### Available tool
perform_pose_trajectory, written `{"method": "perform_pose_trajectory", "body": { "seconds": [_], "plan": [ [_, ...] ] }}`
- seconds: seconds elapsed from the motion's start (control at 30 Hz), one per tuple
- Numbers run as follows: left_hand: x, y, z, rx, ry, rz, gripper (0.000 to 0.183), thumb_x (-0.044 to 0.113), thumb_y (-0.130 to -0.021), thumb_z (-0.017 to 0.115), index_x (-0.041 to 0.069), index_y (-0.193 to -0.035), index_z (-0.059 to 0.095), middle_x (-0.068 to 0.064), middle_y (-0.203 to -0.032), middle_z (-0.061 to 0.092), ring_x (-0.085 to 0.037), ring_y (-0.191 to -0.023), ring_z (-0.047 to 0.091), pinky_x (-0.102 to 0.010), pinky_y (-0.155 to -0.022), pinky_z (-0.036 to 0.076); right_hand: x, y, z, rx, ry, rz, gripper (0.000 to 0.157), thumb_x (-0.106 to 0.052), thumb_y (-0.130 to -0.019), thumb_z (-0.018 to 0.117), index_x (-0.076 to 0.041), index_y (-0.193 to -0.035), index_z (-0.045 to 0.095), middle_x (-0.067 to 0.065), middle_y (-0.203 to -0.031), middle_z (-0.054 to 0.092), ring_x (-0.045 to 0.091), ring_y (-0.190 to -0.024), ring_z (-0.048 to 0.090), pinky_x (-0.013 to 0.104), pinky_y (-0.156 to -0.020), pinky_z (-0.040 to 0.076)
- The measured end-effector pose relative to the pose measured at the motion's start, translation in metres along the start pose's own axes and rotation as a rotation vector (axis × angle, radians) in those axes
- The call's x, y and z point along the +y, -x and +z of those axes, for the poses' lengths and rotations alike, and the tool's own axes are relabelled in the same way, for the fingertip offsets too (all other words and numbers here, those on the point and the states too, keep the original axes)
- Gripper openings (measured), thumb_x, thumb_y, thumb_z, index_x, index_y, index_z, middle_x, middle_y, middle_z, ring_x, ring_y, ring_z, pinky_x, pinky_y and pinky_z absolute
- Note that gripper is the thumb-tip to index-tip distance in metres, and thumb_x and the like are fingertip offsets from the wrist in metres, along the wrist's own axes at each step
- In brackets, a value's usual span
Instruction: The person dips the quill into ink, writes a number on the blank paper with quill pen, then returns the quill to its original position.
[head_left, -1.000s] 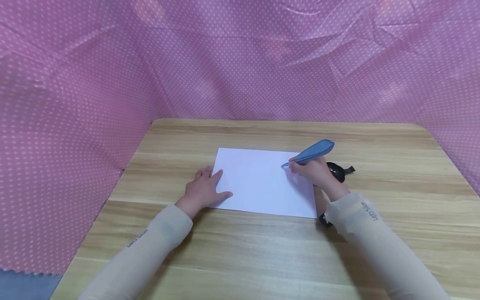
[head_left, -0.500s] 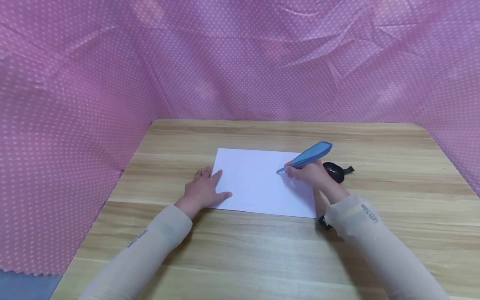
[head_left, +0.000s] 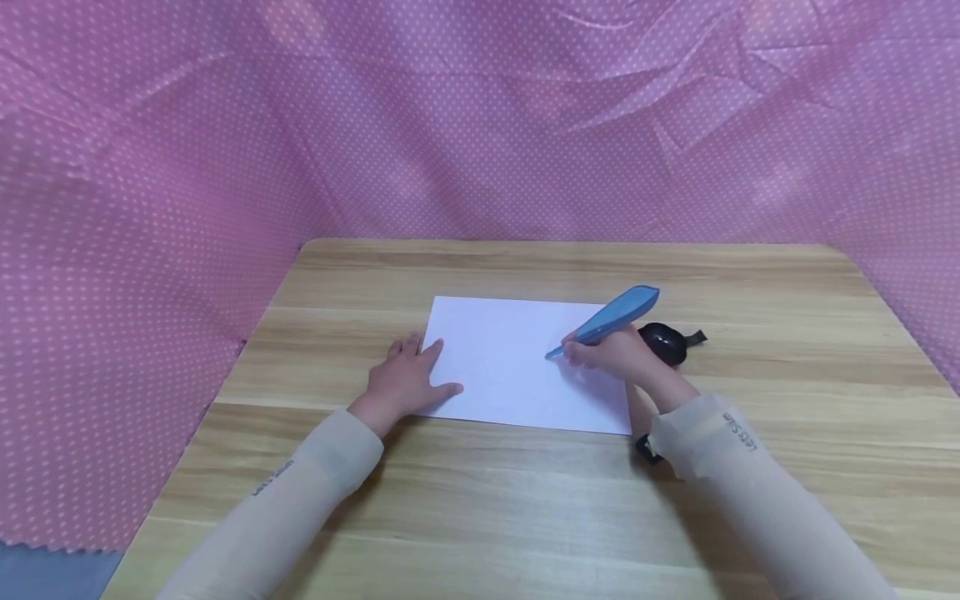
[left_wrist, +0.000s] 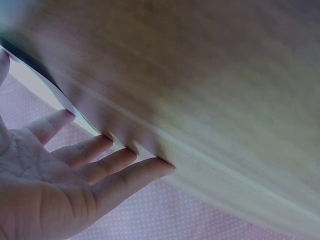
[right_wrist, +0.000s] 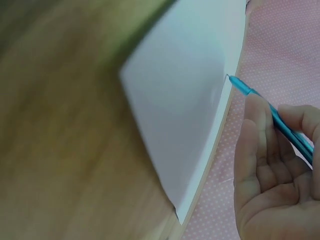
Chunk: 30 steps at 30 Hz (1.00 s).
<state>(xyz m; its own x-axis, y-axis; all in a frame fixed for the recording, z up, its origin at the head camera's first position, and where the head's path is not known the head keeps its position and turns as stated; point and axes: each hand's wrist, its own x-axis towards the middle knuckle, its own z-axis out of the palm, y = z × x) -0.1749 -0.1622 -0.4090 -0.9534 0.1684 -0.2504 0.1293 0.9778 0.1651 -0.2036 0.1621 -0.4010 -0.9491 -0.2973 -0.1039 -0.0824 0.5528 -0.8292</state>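
A blue pen [head_left: 622, 312] with a broad, feather-shaped upper end is pinched in my right hand [head_left: 611, 353]. It leans up to the right, its tip right at the white sheet of paper [head_left: 502, 358], right of the sheet's middle. In the right wrist view the slim teal barrel of the pen [right_wrist: 241, 86] passes between thumb and fingers, tip at the paper. My left hand [head_left: 401, 382] rests with spread fingers over the left edge of the sheet, thumb and index finger on the paper. The left wrist view shows its fingertips [left_wrist: 167, 167] against the wooden surface.
The wooden table [head_left: 510, 517] extends around the sheet on all sides. A glossy black rounded object [head_left: 663, 343] with a strap end shows behind my right wrist. Pink dotted cloth [head_left: 480, 125] hangs behind the table and along its sides.
My right hand has drawn the pen tip down and to the left across the paper. The left hand and the sheet have stayed almost in place.
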Motion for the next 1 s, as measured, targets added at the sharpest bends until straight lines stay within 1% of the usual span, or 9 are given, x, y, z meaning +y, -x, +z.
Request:
{"method": "perform_pose_trajectory", "body": {
  "seconds": [0.1, 0.23, 0.47, 0.67, 1.0],
  "plan": [
    [0.001, 0.001, -0.001, 0.001, 0.003, 0.001, 0.087, 0.067, -0.084, 0.053, 0.020, -0.152, 0.027, -0.018, -0.156, 0.013, -0.047, -0.139, 0.011, -0.069, -0.091, 0.033, 0.000, 0.001, 0.000, -0.028, -0.006, -0.021, 0.021, -0.017, -0.087, 0.070, -0.005, -0.104, 0.073, 0.005, -0.088, 0.071, 0.020, -0.079, 0.066, 0.035, -0.071, 0.054],
    [0.001, 0.001, -0.002, 0.002, 0.005, -0.001, 0.087, 0.067, -0.084, 0.054, 0.019, -0.152, 0.028, -0.018, -0.156, 0.013, -0.046, -0.139, 0.011, -0.069, -0.092, 0.033, 0.001, 0.002, 0.000, -0.060, -0.013, -0.028, 0.020, -0.017, -0.088, 0.069, -0.005, -0.104, 0.073, 0.004, -0.085, 0.071, 0.020, -0.078, 0.067, 0.034, -0.071, 0.055],
    [0.003, 0.003, -0.004, -0.004, -0.001, -0.002, 0.087, 0.067, -0.084, 0.054, 0.019, -0.152, 0.028, -0.019, -0.156, 0.014, -0.047, -0.139, 0.012, -0.069, -0.092, 0.034, 0.001, 0.008, 0.000, -0.090, -0.050, -0.052, 0.019, -0.014, -0.088, 0.069, -0.002, -0.102, 0.072, 0.006, -0.084, 0.072, 0.021, -0.077, 0.068, 0.034, -0.070, 0.055],
    [0.003, 0.003, -0.004, 0.001, 0.003, 0.001, 0.088, 0.067, -0.083, 0.054, 0.018, -0.152, 0.028, -0.019, -0.156, 0.014, -0.046, -0.139, 0.012, -0.068, -0.093, 0.034, 0.003, 0.011, -0.002, -0.100, -0.016, -0.061, 0.016, -0.013, -0.088, 0.067, -0.004, -0.100, 0.073, 0.004, -0.081, 0.071, 0.020, -0.075, 0.067, 0.034, -0.069, 0.055],
    [0.003, 0.003, -0.003, -0.001, 0.005, -0.001, 0.088, 0.067, -0.083, 0.054, 0.019, -0.152, 0.027, -0.019, -0.156, 0.014, -0.046, -0.139, 0.011, -0.068, -0.093, 0.033, 0.008, 0.020, -0.006, -0.128, -0.002, -0.078, 0.017, -0.013, -0.090, 0.065, -0.001, -0.099, 0.072, 0.004, -0.079, 0.070, 0.019, -0.075, 0.067, 0.033, -0.068, 0.055]
  ]
}}
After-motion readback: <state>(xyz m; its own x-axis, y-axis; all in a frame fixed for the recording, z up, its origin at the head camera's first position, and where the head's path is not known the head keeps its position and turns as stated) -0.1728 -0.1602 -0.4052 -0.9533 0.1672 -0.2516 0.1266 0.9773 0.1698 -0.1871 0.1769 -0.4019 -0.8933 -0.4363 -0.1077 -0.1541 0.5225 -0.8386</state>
